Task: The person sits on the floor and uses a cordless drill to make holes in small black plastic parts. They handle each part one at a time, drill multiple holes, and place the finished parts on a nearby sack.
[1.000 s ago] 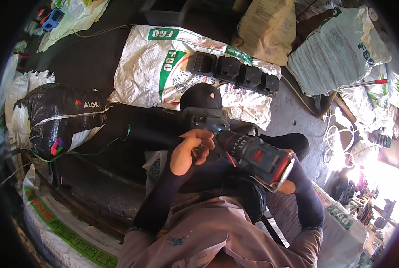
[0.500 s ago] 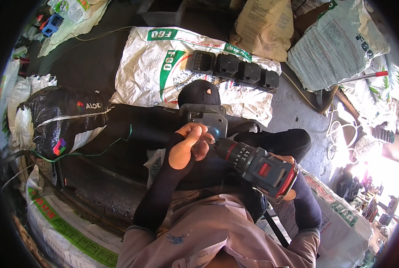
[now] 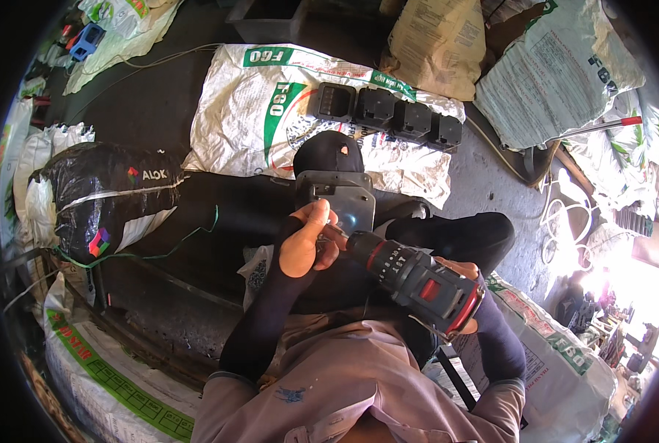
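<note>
**Close Work on a Cluttered Floor**

The grey workroom floor carried a white woven sack, spread flat, probably as a clean mat. Near its right edge stood four black plastic boxes in a slanting row, the leftmost showing its hollow inside; the lining-up looked meant to leave them within easy reach.

Beyond the sack's near edge, at the seated person's legs, a dark flanged box showed a glossy grey face, seemingly propped there for steadiness. The cordless drill was in front of the torso, its chuck pointing left toward the other hand. The right hand had its fingers wrapped around the grip, though the drill's body hid most of them. The left hand had its fingers curled and nearly closed at the drill's nose; whether they pinched anything small could not be told.

Printing was plentiful: white lettering on green bands across the sack, plus red and black lines; pale letters and a multicoloured emblem on the black bundle at left; white scale marks around the drill's collar.
</note>
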`<control>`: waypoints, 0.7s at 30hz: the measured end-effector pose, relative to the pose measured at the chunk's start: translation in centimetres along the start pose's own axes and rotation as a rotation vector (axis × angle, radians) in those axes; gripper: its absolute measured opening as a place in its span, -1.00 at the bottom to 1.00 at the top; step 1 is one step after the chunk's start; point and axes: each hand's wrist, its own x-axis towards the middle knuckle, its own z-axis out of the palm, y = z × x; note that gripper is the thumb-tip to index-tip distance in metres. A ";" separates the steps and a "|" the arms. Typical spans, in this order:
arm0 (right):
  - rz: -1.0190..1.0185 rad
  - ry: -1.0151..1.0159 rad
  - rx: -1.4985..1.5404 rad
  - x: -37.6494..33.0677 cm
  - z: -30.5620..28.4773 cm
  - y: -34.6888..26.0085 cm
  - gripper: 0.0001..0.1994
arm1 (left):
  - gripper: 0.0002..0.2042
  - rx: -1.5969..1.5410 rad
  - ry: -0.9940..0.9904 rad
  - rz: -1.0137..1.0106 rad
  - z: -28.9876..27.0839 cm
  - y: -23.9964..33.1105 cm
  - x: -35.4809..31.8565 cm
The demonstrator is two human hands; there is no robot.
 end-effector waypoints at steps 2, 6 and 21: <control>0.000 -0.017 -0.006 0.2 0.1 -0.1 -0.37 | -0.64 -0.011 -0.007 0.013 -0.1 0.0 0.1; 0.005 -0.027 -0.044 0.4 0.3 -0.4 -0.40 | -0.64 -0.028 -0.003 0.028 -0.1 0.0 0.0; 0.063 0.012 -0.050 0.2 1.1 -0.5 -0.40 | -0.65 -0.016 0.070 0.077 0.5 -0.1 0.1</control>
